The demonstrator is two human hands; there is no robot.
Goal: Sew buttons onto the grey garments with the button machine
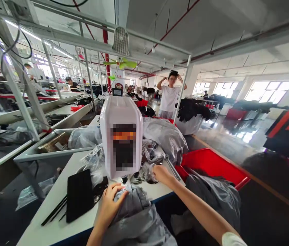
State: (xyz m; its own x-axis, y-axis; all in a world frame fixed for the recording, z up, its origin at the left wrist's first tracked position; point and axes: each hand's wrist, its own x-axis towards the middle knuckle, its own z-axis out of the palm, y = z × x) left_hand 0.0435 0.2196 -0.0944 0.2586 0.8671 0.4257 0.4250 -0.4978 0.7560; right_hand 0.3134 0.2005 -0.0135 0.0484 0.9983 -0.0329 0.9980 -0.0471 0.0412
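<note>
Grey cloth [139,212] drapes over the table's front edge below a white machine [122,109]. My left hand [112,203] is closed on the upper left of this cloth, close under the machine. To the right, my right hand [163,176] is at a clear plastic bag [147,172] beside the machine's base. Its fingers are curled, and their tips are partly hidden, so what they hold does not show. A coiled cord [135,182] lies near the base, between the two hands.
A black tablet-like slab [79,195] and dark thin rods [54,210] lie on the white table [41,223] at left. A red bin [211,162] with grey cloth stands at right, a grey bin [31,156] at left. A person in a white shirt [168,97] stands beyond.
</note>
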